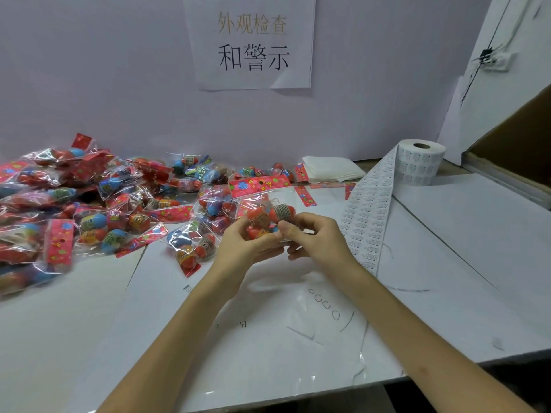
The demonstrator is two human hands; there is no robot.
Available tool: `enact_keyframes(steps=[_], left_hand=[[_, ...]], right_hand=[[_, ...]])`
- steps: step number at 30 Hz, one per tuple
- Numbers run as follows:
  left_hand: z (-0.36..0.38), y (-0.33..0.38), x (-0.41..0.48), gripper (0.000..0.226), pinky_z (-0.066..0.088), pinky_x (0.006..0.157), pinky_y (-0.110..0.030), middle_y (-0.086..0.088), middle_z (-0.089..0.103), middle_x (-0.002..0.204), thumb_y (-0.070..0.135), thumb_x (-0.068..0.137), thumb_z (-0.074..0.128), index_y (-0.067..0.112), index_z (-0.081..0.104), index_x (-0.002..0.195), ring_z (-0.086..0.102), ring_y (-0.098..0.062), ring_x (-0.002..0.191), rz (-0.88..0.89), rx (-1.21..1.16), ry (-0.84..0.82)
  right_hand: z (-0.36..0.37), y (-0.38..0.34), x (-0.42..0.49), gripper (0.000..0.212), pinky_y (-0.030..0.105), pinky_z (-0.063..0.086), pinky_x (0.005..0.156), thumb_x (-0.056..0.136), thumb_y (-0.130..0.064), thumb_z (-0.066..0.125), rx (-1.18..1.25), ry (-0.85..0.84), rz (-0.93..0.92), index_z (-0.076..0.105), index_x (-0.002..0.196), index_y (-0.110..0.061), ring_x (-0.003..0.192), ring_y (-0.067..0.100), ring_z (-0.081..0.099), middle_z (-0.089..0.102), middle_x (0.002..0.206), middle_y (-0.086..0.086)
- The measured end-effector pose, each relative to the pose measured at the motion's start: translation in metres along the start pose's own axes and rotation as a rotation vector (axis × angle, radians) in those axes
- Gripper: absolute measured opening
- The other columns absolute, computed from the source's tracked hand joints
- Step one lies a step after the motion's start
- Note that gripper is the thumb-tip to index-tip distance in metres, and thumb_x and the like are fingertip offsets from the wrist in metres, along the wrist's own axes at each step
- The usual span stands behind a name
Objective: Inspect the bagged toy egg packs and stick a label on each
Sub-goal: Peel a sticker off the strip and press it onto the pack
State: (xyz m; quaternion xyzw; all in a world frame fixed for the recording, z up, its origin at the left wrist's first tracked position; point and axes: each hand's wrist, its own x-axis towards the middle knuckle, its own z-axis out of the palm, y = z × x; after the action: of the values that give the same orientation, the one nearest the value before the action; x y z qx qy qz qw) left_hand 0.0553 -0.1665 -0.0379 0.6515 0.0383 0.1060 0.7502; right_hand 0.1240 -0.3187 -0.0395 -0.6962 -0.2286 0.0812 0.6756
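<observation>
A clear bag of red and blue toy eggs with a red flowered header card (262, 204) is held up above the table centre. My left hand (241, 242) grips its lower left side, and my right hand (310, 236) pinches its lower right edge with thumb and fingers. A long strip of small white labels (369, 210) runs from a label roll (420, 162) at the back right down to just beside my right wrist. Whether a label sits on the held bag cannot be seen.
A big heap of bagged egg packs (89, 201) covers the left and back of the white table (465, 263). A stack of white sheets (331, 168) lies by the wall. A clear plastic bag (313, 317) lies flat under my arms. A cardboard box (518, 144) stands far right.
</observation>
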Motion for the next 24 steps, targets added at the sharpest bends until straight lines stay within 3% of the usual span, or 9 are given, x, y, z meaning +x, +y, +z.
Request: enact_keyframes(steps=[7,15,20,24], left_hand=[[-0.0047,0.0004,0.0016,0.036,0.063,0.083,-0.035,-0.015,0.077,0.108,0.002,0.089,0.073,0.008,0.065,0.124,0.076,-0.035,0.099,-0.033,-0.072,-0.038],[-0.0055,-0.0032,0.0044,0.042,0.062,0.088,-0.04,-0.013,0.077,0.11,0.005,0.088,0.075,0.007,0.062,0.128,0.075,-0.033,0.102,-0.051,-0.088,0.009],[-0.0055,-0.0023,0.0051,0.054,0.062,0.089,-0.04,-0.015,0.077,0.112,0.017,0.079,0.083,0.011,0.063,0.129,0.075,-0.033,0.102,-0.058,-0.111,-0.01],[-0.0084,-0.0031,0.0054,0.042,0.061,0.09,-0.04,-0.02,0.075,0.113,0.011,0.088,0.077,0.004,0.063,0.127,0.074,-0.035,0.105,-0.094,-0.169,-0.018]], right_hand=[[-0.0035,-0.0013,0.0019,0.014,0.027,0.059,0.063,0.096,-0.022,0.069,0.117,-0.046,0.085,0.075,0.093,-0.01,0.065,0.016,0.069,0.073,0.078,0.002],[-0.0024,-0.0019,0.0028,0.024,0.031,0.058,0.065,0.103,-0.025,0.06,0.215,-0.05,0.181,0.067,0.117,-0.007,0.068,0.021,0.068,0.068,0.094,0.012],[-0.0011,0.0024,0.0027,0.025,0.03,0.059,0.066,0.09,-0.022,0.078,0.078,-0.03,0.065,0.064,0.111,-0.026,0.07,0.018,0.073,0.072,0.077,-0.002],[-0.0029,0.0038,0.004,0.03,0.029,0.059,0.063,0.091,-0.014,0.075,0.089,-0.017,0.004,0.063,0.118,-0.018,0.066,0.019,0.073,0.072,0.071,0.003]])
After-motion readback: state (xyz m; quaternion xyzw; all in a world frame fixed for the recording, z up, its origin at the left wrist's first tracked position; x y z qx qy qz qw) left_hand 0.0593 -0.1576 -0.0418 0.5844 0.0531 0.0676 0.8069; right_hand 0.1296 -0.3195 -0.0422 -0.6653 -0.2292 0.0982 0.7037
